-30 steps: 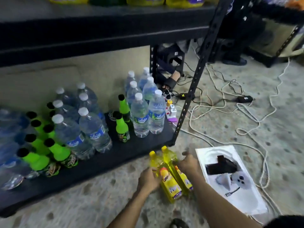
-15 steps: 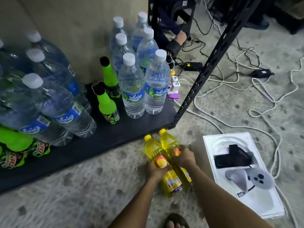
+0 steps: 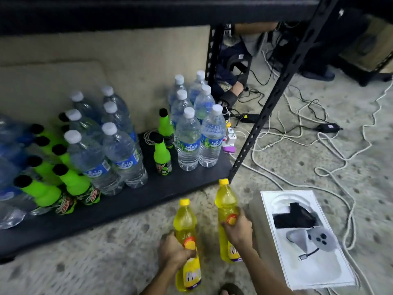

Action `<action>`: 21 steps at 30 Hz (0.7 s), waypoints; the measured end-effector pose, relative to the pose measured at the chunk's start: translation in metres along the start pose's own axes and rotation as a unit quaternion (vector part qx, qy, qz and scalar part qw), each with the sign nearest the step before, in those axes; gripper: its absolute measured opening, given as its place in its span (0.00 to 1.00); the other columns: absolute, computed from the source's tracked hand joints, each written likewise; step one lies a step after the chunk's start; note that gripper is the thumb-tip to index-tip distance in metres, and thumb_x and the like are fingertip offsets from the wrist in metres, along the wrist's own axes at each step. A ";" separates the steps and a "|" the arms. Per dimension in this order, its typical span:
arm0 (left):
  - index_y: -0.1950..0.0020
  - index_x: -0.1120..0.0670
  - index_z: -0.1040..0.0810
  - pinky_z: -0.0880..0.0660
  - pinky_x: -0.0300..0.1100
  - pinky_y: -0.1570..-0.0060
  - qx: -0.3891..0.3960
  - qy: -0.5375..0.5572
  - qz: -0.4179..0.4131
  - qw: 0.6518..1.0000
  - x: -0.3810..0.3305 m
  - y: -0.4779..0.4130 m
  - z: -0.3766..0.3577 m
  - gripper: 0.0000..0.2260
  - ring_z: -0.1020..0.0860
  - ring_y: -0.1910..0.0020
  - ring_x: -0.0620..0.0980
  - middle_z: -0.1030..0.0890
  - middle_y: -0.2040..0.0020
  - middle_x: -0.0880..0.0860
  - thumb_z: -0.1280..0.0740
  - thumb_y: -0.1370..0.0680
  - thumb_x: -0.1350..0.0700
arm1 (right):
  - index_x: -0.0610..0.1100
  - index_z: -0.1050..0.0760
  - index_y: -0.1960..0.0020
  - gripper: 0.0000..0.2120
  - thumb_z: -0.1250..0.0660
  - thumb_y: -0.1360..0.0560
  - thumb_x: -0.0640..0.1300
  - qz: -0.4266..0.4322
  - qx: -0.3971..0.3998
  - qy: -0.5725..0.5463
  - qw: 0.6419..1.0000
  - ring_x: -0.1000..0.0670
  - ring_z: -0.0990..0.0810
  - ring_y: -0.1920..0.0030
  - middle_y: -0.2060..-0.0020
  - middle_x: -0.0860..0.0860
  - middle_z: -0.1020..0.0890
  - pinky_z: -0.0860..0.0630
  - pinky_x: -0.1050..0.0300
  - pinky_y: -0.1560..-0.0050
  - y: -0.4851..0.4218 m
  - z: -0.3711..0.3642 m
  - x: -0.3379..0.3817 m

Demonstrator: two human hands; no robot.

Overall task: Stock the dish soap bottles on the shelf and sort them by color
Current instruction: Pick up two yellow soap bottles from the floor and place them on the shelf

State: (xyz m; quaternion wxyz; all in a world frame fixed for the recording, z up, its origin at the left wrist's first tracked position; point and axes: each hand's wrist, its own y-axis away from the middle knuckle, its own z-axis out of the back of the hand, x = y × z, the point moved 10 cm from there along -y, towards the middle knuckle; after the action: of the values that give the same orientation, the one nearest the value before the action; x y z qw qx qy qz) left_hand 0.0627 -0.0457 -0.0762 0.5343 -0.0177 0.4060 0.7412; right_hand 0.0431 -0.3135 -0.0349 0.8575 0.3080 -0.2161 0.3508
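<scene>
My left grip (image 3: 175, 251) curls round one yellow soap bottle (image 3: 184, 218), nearest me. My right grip (image 3: 239, 229) wraps a second yellow bottle (image 3: 226, 201) (both over the floor, off the shelf). Beyond them is the bottom shelf (image 3: 148, 195) with water bottles (image 3: 188, 143).

The left hand (image 3: 174, 250) wraps the left bottle (image 3: 185, 222), the ends of its fingers hidden behind it. The right hand (image 3: 238, 228) covers the middle of the right bottle (image 3: 226, 203). Both labels are too blurred to read. The water bottles (image 3: 8, 158) at far left smear and run off the edge. The upper shelf (image 3: 148, 15) is cut off at the top.
</scene>
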 end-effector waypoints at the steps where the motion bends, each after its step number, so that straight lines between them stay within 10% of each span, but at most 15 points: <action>1: 0.47 0.48 0.22 0.23 0.39 0.55 -0.029 -0.001 -0.024 0.999 -0.005 0.010 0.024 0.36 0.19 0.48 0.50 0.19 0.48 0.49 0.23 0.52 0.37 | 0.42 0.31 0.31 0.31 0.25 0.30 0.46 0.008 -0.011 -0.022 1.000 0.35 0.20 0.43 0.45 0.38 0.18 0.26 0.48 0.48 0.011 0.009 0.012; 11: 0.50 0.42 0.22 0.21 0.45 0.51 -0.269 0.127 -0.270 0.916 -0.100 0.181 0.299 0.34 0.19 0.52 0.47 0.20 0.52 0.43 0.21 0.54 0.36 | 0.46 0.31 0.29 0.37 0.20 0.34 0.44 0.197 -0.086 -0.237 0.948 0.45 0.18 0.42 0.45 0.47 0.16 0.25 0.48 0.38 0.123 0.140 0.176; 16: 0.45 0.41 0.22 0.21 0.47 0.48 -0.364 0.143 -0.397 0.830 -0.159 0.308 0.428 0.38 0.19 0.49 0.45 0.19 0.50 0.41 0.20 0.53 0.34 | 0.58 0.30 0.36 0.35 0.19 0.38 0.54 0.332 -0.194 -0.261 0.886 0.59 0.18 0.54 0.58 0.64 0.18 0.27 0.70 0.52 0.206 0.258 0.276; 19: 0.53 0.37 0.22 0.21 0.35 0.55 -0.396 0.193 -0.447 0.778 -0.184 0.359 0.497 0.33 0.18 0.56 0.35 0.17 0.55 0.40 0.19 0.55 0.34 | 0.55 0.29 0.34 0.35 0.20 0.38 0.56 0.382 -0.216 -0.283 0.853 0.50 0.18 0.46 0.51 0.55 0.17 0.22 0.51 0.42 0.245 0.313 0.333; 21: 0.56 0.35 0.22 0.27 0.25 0.60 -0.419 0.203 -0.465 0.753 -0.204 0.384 0.540 0.31 0.20 0.59 0.29 0.18 0.59 0.37 0.20 0.56 0.33 | 0.51 0.29 0.31 0.38 0.20 0.37 0.57 0.412 -0.244 -0.292 0.828 0.52 0.19 0.47 0.47 0.53 0.17 0.24 0.57 0.41 0.269 0.347 0.371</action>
State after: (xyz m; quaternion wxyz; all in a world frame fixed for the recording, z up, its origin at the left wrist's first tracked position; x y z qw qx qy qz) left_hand 0.0607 0.0930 0.6035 0.6571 -0.5761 0.0953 0.4767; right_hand 0.0370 -0.2237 0.5330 0.5779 0.0588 -0.6415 0.5010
